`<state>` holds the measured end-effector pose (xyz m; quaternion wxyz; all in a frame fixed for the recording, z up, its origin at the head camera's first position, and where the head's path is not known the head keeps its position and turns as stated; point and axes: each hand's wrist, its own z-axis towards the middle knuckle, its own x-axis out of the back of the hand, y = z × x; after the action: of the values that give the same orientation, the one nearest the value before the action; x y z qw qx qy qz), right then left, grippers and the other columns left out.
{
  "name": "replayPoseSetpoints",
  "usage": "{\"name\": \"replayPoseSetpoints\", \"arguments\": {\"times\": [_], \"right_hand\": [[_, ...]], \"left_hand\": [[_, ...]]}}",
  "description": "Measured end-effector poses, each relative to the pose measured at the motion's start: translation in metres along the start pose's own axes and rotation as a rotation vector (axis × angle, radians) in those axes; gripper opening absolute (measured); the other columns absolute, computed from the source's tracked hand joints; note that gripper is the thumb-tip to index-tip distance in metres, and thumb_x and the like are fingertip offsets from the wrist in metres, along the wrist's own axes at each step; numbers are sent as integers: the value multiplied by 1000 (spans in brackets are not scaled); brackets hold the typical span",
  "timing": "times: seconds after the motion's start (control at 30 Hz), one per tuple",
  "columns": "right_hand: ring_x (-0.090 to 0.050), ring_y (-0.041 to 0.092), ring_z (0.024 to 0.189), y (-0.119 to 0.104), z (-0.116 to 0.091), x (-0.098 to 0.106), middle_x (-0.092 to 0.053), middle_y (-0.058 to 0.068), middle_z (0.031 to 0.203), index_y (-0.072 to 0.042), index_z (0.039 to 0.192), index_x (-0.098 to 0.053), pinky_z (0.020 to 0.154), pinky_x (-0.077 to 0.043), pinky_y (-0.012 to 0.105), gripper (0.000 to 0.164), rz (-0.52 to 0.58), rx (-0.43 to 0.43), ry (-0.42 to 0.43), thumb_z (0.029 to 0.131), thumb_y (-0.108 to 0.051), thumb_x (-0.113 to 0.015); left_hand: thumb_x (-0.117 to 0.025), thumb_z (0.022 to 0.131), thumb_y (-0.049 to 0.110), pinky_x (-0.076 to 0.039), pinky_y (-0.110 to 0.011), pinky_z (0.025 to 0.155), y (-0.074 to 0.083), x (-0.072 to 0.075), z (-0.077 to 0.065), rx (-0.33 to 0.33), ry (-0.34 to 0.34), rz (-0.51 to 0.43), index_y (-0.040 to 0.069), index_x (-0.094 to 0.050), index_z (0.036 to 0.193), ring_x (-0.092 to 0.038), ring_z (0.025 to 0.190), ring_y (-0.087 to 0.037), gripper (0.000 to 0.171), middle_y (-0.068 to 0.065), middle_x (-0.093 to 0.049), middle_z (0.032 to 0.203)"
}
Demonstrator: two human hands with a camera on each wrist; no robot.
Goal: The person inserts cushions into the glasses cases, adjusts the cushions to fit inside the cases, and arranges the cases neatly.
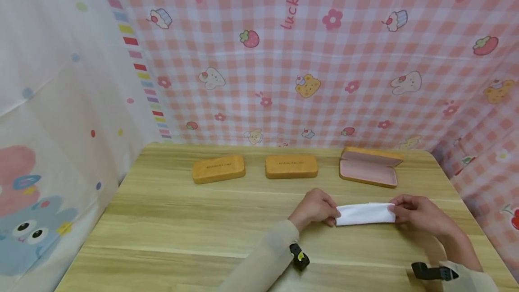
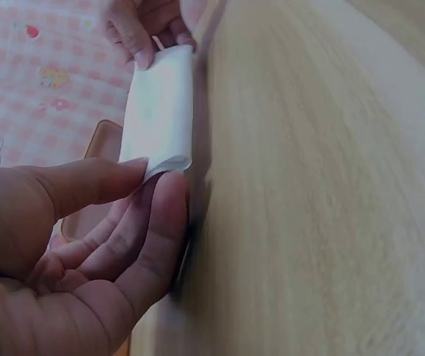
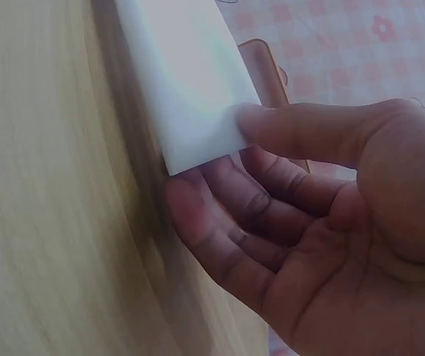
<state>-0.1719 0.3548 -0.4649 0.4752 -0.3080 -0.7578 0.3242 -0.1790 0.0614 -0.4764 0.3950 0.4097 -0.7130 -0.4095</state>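
Observation:
A folded white cloth makes a long narrow strip low over the table, held at both ends. My left hand pinches its left end, thumb on top and fingers beneath. The right hand pinches the opposite end in the same way. A rounded fold shows at the cloth's near end in the left wrist view. In the right wrist view, my thumb presses on the cloth near its corner. Just behind the cloth stands an orange-brown glasses case, lid raised, pink lining showing.
Two closed glasses cases of the same colour lie along the back of the wooden table: one at left, one in the middle. A pink checked curtain hangs behind the table, and a white patterned one at left.

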Motion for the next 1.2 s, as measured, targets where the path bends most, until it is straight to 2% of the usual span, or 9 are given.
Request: {"name": "replayPoseSetpoints", "arguments": {"times": [0.17, 0.3, 0.43, 0.57, 0.7, 0.8, 0.9, 1.03, 1.2], "right_hand": [[-67, 9, 86, 2, 2, -2, -72, 4, 99, 11, 124, -56, 75, -62, 29, 38, 66, -36, -3, 105, -22, -59], [-66, 7, 86, 1, 1, -2, -72, 1, 97, 9, 125, -56, 74, -61, 29, 44, 82, -53, 12, 105, -29, -61], [-65, 8, 85, -3, 0, -1, -72, -1, 96, 7, 126, -56, 73, -60, 29, 47, 78, -46, 16, 104, -35, -61], [-63, 7, 80, -5, -1, -1, -71, -3, 90, 6, 126, -57, 69, -57, 27, 46, 72, -15, 33, 105, -35, -60], [-61, 6, 76, -7, -1, -2, -70, -5, 86, 7, 125, -57, 65, -54, 26, 45, 81, 23, 41, 105, -33, -60], [-62, 6, 76, -7, 0, -2, -70, -6, 85, 7, 124, -57, 65, -54, 26, 44, 93, 27, 41, 105, -33, -60], [-63, 5, 78, -6, 1, -2, -71, -8, 87, 6, 123, -57, 67, -55, 26, 44, 106, 12, 43, 105, -33, -61], [-67, 4, 85, -4, 4, -4, -72, -8, 93, 7, 122, -58, 75, -60, 27, 45, 156, -7, 50, 104, -34, -61], [-72, 12, 90, -4, 6, -5, -65, -1, 100, 4, 119, -58, 87, -63, 35, 42, 280, -14, 61, 104, -35, -62]], "left_hand": [[-78, 82, -7, -59, -25, 53, -5, 2, 5, -8, 5, -121, 0, -69, 77, -59, 50, -11, 12, -10, -70, 65], [-77, 83, -8, -59, -25, 55, -6, 5, 9, -9, -21, -181, 0, -67, 79, -60, 51, -11, 13, -11, -71, 68], [-77, 83, -7, -60, -25, 56, -6, 8, 9, 7, -54, -187, 0, -70, 84, -61, 51, -12, 10, -13, -72, 70], [-77, 83, -7, -61, -27, 57, -5, 11, 9, 51, -122, -201, -2, -75, 90, -63, 52, -13, 9, -16, -73, 71], [-76, 84, -8, -62, -27, 57, -4, 14, 9, 94, -187, -209, -2, -77, 90, -64, 52, -14, 8, -16, -73, 70], [-74, 85, -8, -60, -26, 55, -4, 15, 10, 98, -202, -197, -3, -76, 87, -63, 52, -14, 6, -14, -71, 67], [-74, 86, -6, -60, -25, 55, -4, 15, 12, 68, -170, -183, -4, -74, 87, -63, 53, -13, 3, -11, -70, 68], [-76, 88, -1, -62, -27, 62, -4, 15, 15, 21, -81, -191, -3, -73, 91, -65, 61, -12, 5, -7, -69, 76], [-76, 89, 1, -64, -31, 71, -2, 13, 18, -24, 10, -289, -2, -71, 95, -66, 68, -12, 9, -4, -68, 82]]}}
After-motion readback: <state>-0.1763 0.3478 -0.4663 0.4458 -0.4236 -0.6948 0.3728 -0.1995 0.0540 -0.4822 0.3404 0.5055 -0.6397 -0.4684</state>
